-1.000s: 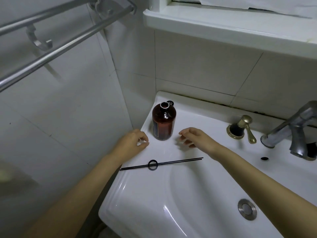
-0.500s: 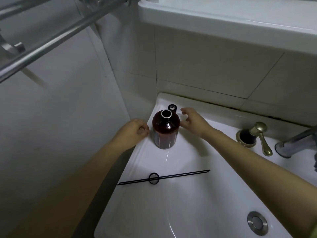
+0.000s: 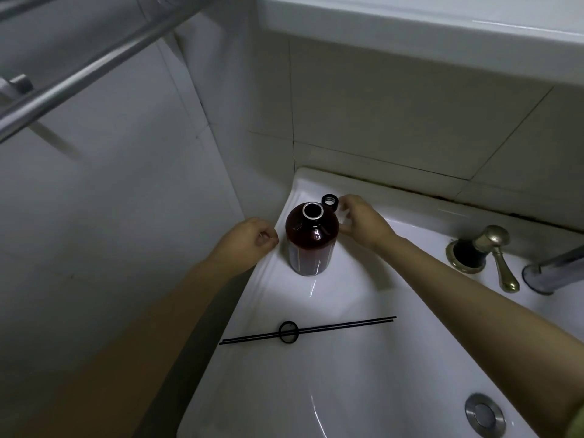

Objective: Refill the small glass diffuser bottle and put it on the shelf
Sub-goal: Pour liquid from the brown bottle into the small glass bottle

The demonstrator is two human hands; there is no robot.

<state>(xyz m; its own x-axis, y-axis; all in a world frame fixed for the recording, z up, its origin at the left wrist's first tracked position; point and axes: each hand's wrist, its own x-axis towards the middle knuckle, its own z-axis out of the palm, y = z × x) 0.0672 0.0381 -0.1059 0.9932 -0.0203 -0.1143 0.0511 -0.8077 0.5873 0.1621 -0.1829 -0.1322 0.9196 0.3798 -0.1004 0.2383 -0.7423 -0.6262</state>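
Note:
A brown glass refill bottle (image 3: pixel 311 245) stands uncapped in the back left corner of the white sink (image 3: pixel 316 390). Just behind it sits the small clear glass diffuser bottle (image 3: pixel 329 201), of which mostly the black neck ring shows. My right hand (image 3: pixel 363 221) curls around this small bottle from the right, thumb and fingers on its sides. My left hand (image 3: pixel 249 241) rests on the sink's left edge beside the brown bottle, fingers curled in with nothing in them. Two black reed sticks (image 3: pixel 347 325) lie across the sink rim, threaded through a black ring (image 3: pixel 288 332).
A white shelf ledge (image 3: pixel 410 26) runs along the wall above the sink. A metal towel bar (image 3: pixel 79 77) juts out at the upper left. A brass tap handle (image 3: pixel 493 248), the faucet base (image 3: pixel 553 270) and the drain plug (image 3: pixel 485 414) are on the right.
My right hand has moved from in front of the brown bottle to behind it and closed around the small bottle. My view has dipped and come closer. My left hand stays put.

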